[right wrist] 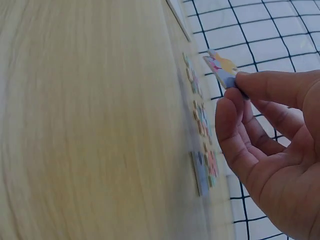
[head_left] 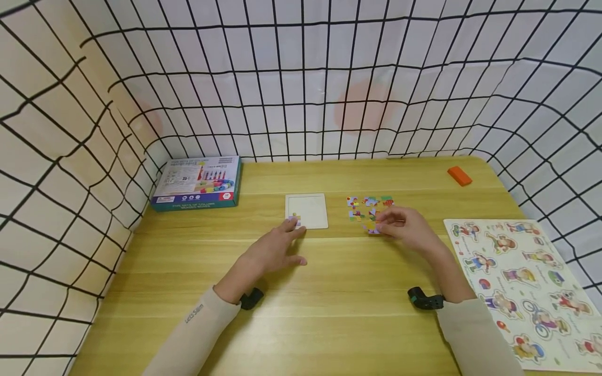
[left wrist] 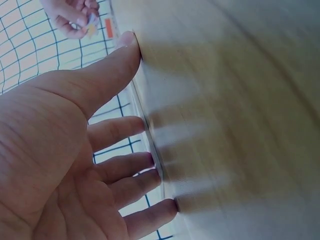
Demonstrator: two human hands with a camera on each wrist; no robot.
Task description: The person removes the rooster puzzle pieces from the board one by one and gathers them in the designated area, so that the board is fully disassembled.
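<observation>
My right hand [head_left: 408, 228] pinches a jigsaw piece [right wrist: 220, 69] between thumb and fingers, lifted off the table in the right wrist view. Several loose jigsaw pieces [head_left: 355, 214] lie just beyond that hand, in a loose group. To their left is a square white puzzle tray [head_left: 312, 211] with a raised rim. In the tray's near left corner sits a colourful piece [head_left: 295, 218], partly hidden by fingers. My left hand [head_left: 273, 249] has its fingers stretched out, fingertips at the tray's near left edge, thumb spread apart; it grips nothing.
A boxed set [head_left: 197, 183] lies at the back left of the wooden table [head_left: 329, 303]. An orange block [head_left: 459, 176] is at the back right. A large board with cartoon figures [head_left: 512, 266] lies at the right, beside my right forearm. Black-lined white netting-patterned cloth [head_left: 310, 83] encloses the table.
</observation>
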